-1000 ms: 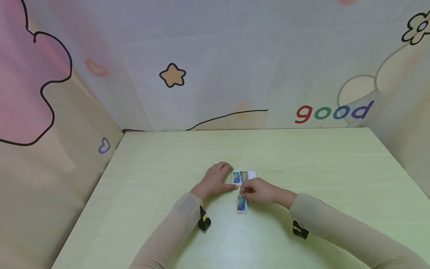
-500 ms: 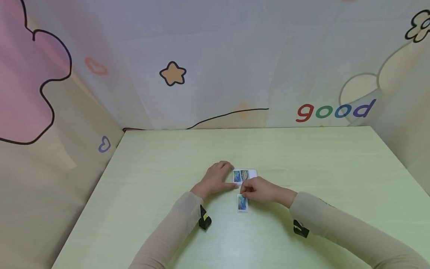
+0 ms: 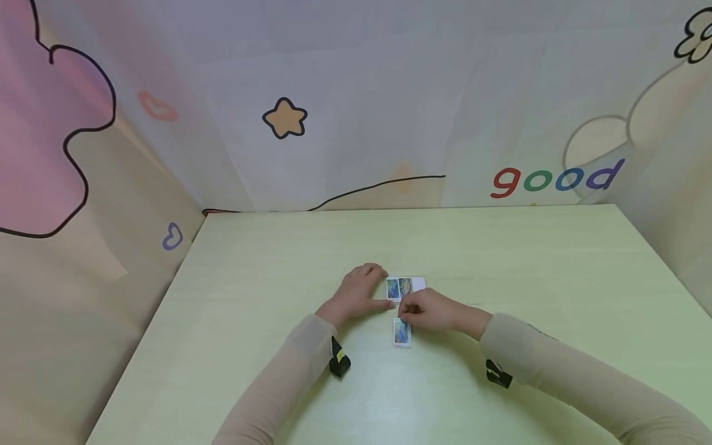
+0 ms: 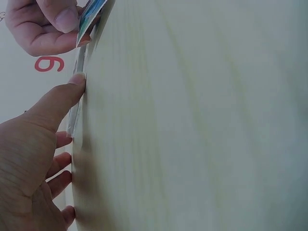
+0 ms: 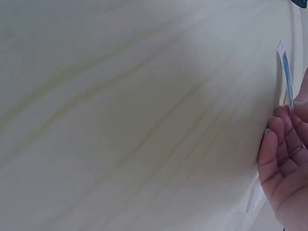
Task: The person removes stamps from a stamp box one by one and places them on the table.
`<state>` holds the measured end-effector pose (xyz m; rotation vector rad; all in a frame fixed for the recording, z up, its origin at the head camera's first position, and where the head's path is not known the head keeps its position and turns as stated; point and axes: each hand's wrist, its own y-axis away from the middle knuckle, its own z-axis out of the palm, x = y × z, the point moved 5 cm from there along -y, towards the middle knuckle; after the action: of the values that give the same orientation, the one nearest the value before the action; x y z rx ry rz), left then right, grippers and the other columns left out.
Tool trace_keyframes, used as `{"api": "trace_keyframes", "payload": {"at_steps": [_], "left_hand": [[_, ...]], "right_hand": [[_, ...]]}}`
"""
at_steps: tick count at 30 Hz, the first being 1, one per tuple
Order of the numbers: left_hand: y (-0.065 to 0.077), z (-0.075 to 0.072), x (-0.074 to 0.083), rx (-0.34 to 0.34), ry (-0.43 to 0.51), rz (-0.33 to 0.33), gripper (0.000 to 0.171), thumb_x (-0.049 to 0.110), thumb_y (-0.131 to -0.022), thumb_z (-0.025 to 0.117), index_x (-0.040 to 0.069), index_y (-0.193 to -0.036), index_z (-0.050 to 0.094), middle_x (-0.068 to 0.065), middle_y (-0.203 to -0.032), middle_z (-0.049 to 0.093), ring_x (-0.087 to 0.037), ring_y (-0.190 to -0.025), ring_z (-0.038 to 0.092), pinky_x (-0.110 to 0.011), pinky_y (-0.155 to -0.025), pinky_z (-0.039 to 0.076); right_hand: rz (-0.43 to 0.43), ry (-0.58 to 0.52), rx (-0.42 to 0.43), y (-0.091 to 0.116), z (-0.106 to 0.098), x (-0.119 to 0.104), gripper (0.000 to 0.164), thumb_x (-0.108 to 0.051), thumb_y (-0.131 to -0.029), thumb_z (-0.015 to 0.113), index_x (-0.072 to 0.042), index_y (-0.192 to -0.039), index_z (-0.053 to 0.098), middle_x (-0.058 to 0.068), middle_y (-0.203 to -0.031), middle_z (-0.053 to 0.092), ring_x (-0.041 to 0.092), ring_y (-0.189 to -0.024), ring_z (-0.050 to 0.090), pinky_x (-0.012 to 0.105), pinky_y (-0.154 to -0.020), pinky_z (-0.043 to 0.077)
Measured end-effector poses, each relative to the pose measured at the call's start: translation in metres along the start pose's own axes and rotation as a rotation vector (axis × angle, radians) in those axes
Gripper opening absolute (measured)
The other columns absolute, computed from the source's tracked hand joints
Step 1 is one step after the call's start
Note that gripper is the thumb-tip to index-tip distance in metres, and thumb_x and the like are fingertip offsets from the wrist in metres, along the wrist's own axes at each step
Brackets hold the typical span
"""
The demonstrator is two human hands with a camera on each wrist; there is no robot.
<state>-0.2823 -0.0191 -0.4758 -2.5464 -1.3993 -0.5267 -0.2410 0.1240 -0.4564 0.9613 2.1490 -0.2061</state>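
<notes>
One two-picture board lies on the desk, and one small picture card is just off the board's near side, tilted up from the desk. Two hands are here. The left hand lies at the board's left end, its grip wide, fingers spread and thumb touching the board's near edge. The right hand reaches in from the board's right, its grip narrow, thumb and bent fingers pinching the card's far end.
</notes>
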Motion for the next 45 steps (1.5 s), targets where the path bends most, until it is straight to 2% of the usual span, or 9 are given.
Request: {"api": "trace_keyframes", "payload": {"at_steps": [14, 26, 33, 45], "left_hand": [[0.001, -0.002, 0.001, -0.001, 0.009, 0.012, 0.06, 0.045, -0.083, 0.07, 0.01, -0.128, 0.051, -0.01, -0.137, 0.048, -0.027, -0.128, 0.044, -0.042, -0.109, 0.034], [0.0, -0.001, 0.001, -0.01, -0.007, 0.014, 0.063, 0.046, -0.083, 0.069, 0.01, -0.13, 0.051, -0.01, -0.137, 0.047, -0.027, -0.128, 0.044, -0.041, -0.108, 0.034], [0.0, -0.001, 0.001, -0.014, -0.008, 0.002, 0.064, 0.047, -0.083, 0.069, 0.009, -0.131, 0.05, -0.01, -0.138, 0.047, -0.027, -0.129, 0.043, -0.042, -0.109, 0.034], [0.001, -0.002, 0.003, -0.004, 0.006, 0.01, 0.062, 0.046, -0.083, 0.07, 0.009, -0.13, 0.05, -0.009, -0.135, 0.048, -0.026, -0.126, 0.045, -0.042, -0.108, 0.035]], "right_hand": [[0.0, 0.02, 0.05, 0.001, -0.001, 0.003, 0.008, -0.009, -0.091, 0.06, -0.007, -0.086, 0.066, -0.004, -0.079, 0.061, 0.006, -0.07, 0.046, 0.018, -0.064, 0.041], [0.018, -0.047, 0.068, 0.006, -0.003, 0.003, 0.008, -0.008, -0.092, 0.058, -0.005, -0.09, 0.065, 0.0, -0.081, 0.063, 0.007, -0.068, 0.048, 0.019, -0.062, 0.043], [0.02, -0.08, 0.082, 0.009, -0.01, 0.003, 0.01, -0.008, -0.092, 0.057, -0.002, -0.093, 0.065, 0.004, -0.084, 0.066, 0.008, -0.068, 0.053, 0.021, -0.062, 0.048], [-0.01, -0.028, 0.132, 0.01, -0.026, -0.005, 0.009, -0.005, -0.091, 0.058, 0.0, -0.092, 0.065, 0.007, -0.086, 0.067, 0.008, -0.074, 0.051, 0.021, -0.068, 0.047]]}}
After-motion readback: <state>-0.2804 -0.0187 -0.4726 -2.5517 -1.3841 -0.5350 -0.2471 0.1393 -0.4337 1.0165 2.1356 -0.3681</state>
